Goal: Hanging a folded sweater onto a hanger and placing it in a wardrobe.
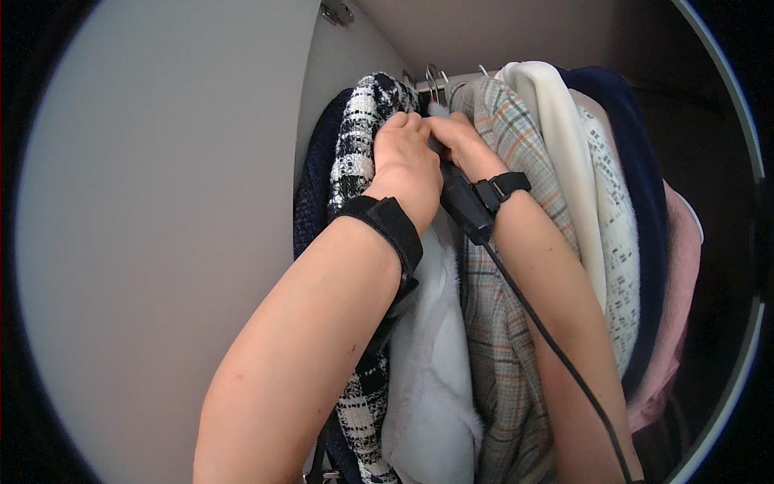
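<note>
Both hands reach into a row of hanging clothes in a wardrobe. My left hand (408, 158) lies between a black-and-white checked tweed garment (354, 154) and my right hand (468, 142), its fingertips turned away from the camera. The two hands almost touch near the top of a pale grey fluffy garment (429, 369), just below a metal hanger hook (432, 75). To the right of my right hand hangs a grey plaid jacket (514, 130) with orange lines. Whether the fingers grip the pale garment or its hanger is hidden. Each wrist wears a black strap.
A large pale door panel (163, 242) stands at the left, with a metal hinge (337, 12) above. Further right hang a cream garment (559, 133), a white patterned one (614, 242), a navy one (629, 133) and a pink one (677, 290). A black cable (544, 333) runs along my right forearm.
</note>
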A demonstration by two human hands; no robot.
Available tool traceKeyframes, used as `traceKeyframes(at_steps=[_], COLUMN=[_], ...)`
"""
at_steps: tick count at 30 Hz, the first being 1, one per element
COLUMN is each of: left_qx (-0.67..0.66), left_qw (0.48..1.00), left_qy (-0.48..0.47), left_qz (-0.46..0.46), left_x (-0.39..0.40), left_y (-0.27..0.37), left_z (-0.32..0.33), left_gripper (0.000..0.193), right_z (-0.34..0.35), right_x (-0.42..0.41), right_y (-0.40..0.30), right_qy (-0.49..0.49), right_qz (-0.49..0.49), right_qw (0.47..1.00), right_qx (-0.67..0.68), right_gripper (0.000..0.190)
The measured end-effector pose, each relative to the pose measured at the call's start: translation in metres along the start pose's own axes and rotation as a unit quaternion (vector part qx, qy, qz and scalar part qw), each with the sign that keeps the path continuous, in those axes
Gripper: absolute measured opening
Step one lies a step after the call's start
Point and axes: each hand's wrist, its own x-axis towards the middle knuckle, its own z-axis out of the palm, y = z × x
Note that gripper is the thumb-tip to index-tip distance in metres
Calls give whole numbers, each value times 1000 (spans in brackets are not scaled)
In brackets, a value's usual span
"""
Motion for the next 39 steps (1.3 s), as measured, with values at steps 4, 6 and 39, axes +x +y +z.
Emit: traceKeyframes(at_steps=[4, 6, 39], left_qx=[-23, -27, -81], left_qw=[1000, 999, 996], left_qy=[-19, -14, -7], left_qz=[7, -13, -37], left_x=[7, 10, 4], left_y=[-4, -3, 9], left_z=[0, 8, -14], left_gripper=[30, 31, 46], right_z=[3, 10, -42], right_x=[5, -6, -57], right_y=[-13, -22, -77], right_qy=[18, 15, -105], right_qz=[37, -51, 21], right_qw=[978, 936, 984], right_qx=[-202, -347, 144], right_gripper=[37, 33, 28])
